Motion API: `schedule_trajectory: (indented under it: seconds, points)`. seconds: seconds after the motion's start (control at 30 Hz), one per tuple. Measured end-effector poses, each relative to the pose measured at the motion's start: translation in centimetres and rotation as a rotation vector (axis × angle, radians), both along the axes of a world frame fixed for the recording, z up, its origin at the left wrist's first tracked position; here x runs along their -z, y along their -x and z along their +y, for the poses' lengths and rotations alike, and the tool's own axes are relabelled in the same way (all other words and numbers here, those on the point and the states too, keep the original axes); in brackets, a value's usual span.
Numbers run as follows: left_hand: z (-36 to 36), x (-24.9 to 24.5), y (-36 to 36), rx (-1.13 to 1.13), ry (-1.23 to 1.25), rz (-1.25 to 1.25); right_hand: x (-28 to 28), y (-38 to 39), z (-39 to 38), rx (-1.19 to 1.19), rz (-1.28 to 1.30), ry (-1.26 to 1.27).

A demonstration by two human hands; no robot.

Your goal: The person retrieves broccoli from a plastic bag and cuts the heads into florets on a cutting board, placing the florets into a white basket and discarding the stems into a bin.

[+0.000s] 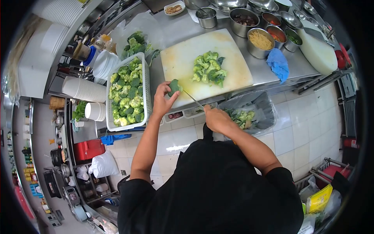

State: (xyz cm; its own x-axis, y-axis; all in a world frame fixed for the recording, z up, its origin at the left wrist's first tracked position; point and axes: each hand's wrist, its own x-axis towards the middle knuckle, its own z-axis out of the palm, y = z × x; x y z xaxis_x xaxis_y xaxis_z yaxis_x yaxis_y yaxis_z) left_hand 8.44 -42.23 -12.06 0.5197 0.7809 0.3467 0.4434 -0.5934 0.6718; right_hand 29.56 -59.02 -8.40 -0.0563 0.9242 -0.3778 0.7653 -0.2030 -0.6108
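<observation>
My left hand [163, 100] holds a green broccoli piece [175, 87] between thumb and fingers, over the near left part of a white cutting board [233, 52]. In my right hand [217, 120] is the handle of a knife [193, 99], whose blade points up and left, its tip close to the held piece. A pile of broccoli florets [209, 69] lies on the middle of the board. Left of the board, a white basket [147, 93] is filled with cut broccoli.
A clear plastic bag [150, 27] with broccoli lies behind the basket. Metal containers, one with yellow strips [260, 40], stand at the back right beside a blue cloth [277, 64]. Below the counter edge is a lined bin [267, 113] with broccoli scraps. Stacked white bowls [83, 87] stand left.
</observation>
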Motion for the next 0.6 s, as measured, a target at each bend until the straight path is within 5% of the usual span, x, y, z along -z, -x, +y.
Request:
schedule_trajectory:
  seconds: [0.03, 0.07, 0.6]
  points:
    - [0.1, -0.1, -0.3, -0.056, 0.246, -0.168, -0.1, 0.0, 0.0, -0.013, 0.005, -0.007]
    - [0.3, -0.3, -0.3, -0.050, 0.243, -0.165, 0.1, 0.1, 0.1, -0.006, 0.007, -0.010]
    - [0.5, -3.0, -1.8, 0.166, -0.179, 0.211, 0.5, 2.6, 3.2, -0.016, -0.099, -0.137]
